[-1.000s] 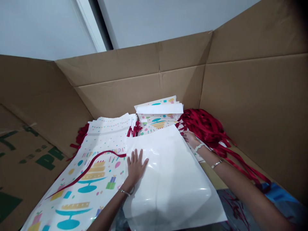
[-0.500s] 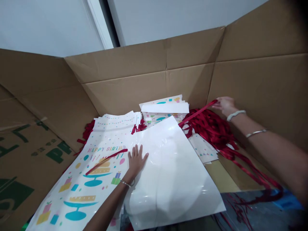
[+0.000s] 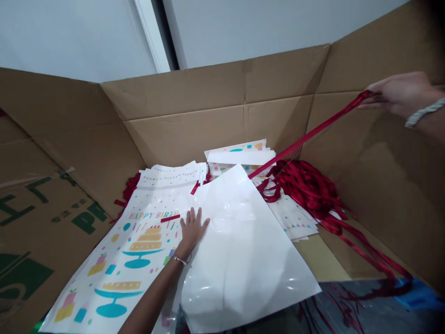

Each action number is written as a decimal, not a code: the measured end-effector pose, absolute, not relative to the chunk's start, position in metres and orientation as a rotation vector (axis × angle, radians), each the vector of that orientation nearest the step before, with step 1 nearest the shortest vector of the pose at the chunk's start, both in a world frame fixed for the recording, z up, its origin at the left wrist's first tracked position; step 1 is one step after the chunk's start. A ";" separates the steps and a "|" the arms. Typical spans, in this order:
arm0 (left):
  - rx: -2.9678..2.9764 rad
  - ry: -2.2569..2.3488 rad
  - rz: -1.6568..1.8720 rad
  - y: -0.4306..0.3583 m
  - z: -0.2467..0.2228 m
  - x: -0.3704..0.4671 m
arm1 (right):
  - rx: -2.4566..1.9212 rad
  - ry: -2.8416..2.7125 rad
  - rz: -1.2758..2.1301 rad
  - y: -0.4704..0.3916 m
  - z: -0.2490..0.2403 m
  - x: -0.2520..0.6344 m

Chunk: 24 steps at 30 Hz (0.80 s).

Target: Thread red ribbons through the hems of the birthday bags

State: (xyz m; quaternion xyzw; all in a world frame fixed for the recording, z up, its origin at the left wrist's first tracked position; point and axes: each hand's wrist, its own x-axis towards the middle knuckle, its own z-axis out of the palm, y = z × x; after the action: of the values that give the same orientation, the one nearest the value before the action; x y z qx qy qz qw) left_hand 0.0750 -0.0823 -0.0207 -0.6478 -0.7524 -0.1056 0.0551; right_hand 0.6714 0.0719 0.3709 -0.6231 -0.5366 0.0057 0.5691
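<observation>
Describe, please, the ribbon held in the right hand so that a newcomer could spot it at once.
By the carton's right wall is the right hand. From it, a red ribbon slants down to the white sheet, pulled straight, unlike the tangled pile nearby.

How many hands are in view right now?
2: the left hand rests, fingers spread, on the white sheet; the right hand holds up a red ribbon.

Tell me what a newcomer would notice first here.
Probably the red ribbon, stretched straight from the right hand at upper right down to the white sheet. The left hand lies spread at that sheet's left edge. A colourful birthday print lies at left, a tangled ribbon heap at right.
</observation>
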 end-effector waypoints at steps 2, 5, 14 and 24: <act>-1.996 -2.288 -0.335 -0.078 -0.020 0.069 | -1.441 -1.219 0.189 0.060 0.371 0.651; -2.077 -2.276 -0.324 -0.073 -0.016 0.056 | -1.643 -1.497 -0.137 0.049 0.377 0.614; -2.239 -2.075 -0.220 -0.058 -0.020 0.040 | -1.634 -2.364 -0.746 0.003 0.326 0.476; -2.546 -1.448 -0.321 0.010 -0.016 0.059 | -1.342 -2.872 -0.465 -0.017 0.146 0.400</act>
State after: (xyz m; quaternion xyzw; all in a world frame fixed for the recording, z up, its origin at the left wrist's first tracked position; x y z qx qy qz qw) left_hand 0.0589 0.0103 -0.0164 -0.8601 -0.4890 -0.1084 0.0973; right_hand 0.3997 -0.0168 0.1458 -0.4186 -0.8959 -0.1451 -0.0313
